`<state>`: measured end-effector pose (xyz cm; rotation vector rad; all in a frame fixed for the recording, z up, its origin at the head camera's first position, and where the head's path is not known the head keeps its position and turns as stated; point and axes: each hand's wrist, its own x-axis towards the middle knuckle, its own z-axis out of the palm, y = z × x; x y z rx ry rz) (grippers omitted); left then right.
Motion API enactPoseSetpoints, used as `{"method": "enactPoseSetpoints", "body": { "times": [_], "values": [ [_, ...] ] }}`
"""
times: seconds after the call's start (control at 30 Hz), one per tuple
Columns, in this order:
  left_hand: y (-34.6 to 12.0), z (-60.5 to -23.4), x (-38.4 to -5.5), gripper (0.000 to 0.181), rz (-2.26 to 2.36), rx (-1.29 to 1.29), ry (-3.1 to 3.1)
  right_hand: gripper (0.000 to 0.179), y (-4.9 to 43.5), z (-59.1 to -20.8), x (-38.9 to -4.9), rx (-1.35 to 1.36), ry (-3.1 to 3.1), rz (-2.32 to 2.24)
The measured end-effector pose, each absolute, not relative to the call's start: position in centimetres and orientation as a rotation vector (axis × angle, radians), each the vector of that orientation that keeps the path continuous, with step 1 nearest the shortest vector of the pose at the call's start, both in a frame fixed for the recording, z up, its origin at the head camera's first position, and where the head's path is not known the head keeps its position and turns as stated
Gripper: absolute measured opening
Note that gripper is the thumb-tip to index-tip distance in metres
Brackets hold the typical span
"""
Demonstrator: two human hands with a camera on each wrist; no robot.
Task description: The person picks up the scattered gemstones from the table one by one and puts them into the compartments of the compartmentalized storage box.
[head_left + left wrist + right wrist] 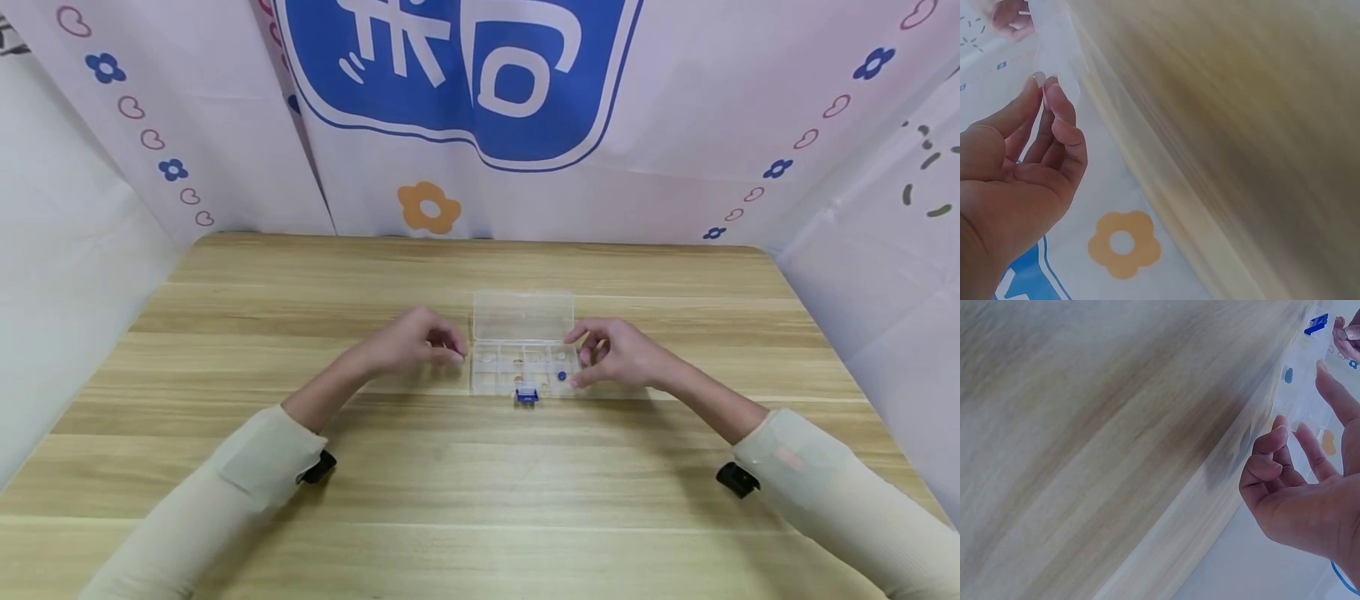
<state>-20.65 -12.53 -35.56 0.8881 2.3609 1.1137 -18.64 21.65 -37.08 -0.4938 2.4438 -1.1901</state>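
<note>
A clear plastic compartment box (487, 386) lies on the table with its clear lid (523, 315) raised at the back and a blue latch (527, 395) at its front. One right-hand compartment holds a small blue piece (562, 376); a few pale and orange bits are too small to identify. My left hand (420, 342) is beside the box's left edge. Its thumb and forefinger pinch a small, pale, translucent piece (1039, 78). At the right edge is my right hand (618, 354), thumb and forefinger spread apart, other fingers loosely bent. Whether it touches the box is unclear.
The box stands on a wood-grain table (480, 500), toward its far side. Behind the table hangs a white printed cloth (637, 200) with a blue emblem and flowers. A black wrist camera (318, 467) sits under the left sleeve, another black camera (738, 480) under the right.
</note>
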Motion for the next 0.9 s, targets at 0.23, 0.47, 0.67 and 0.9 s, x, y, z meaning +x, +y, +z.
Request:
{"method": "enactPoseSetpoints", "body": {
  "times": [0.23,0.47,0.67,0.9],
  "values": [
    [-11.4,-35.8,-20.5,0.004,1.13,0.917,2.322,0.054,21.6,-37.1,-18.7,-0.49,2.451,-1.183],
    [-10.6,-35.7,-20.5,0.004,1.131,0.935,2.309,0.055,21.6,-37.1,-18.7,-0.499,2.448,-1.177],
    [-9.8,-35.6,-20.5,0.004,1.106,1.004,2.309,0.056,21.6,-36.8,-18.6,-0.49,2.443,-1.171],
    [-9.4,-35.8,-20.6,0.005,1.083,0.994,2.322,0.056,21.6,-36.9,-18.6,-0.477,2.449,-1.165]
  ]
}}
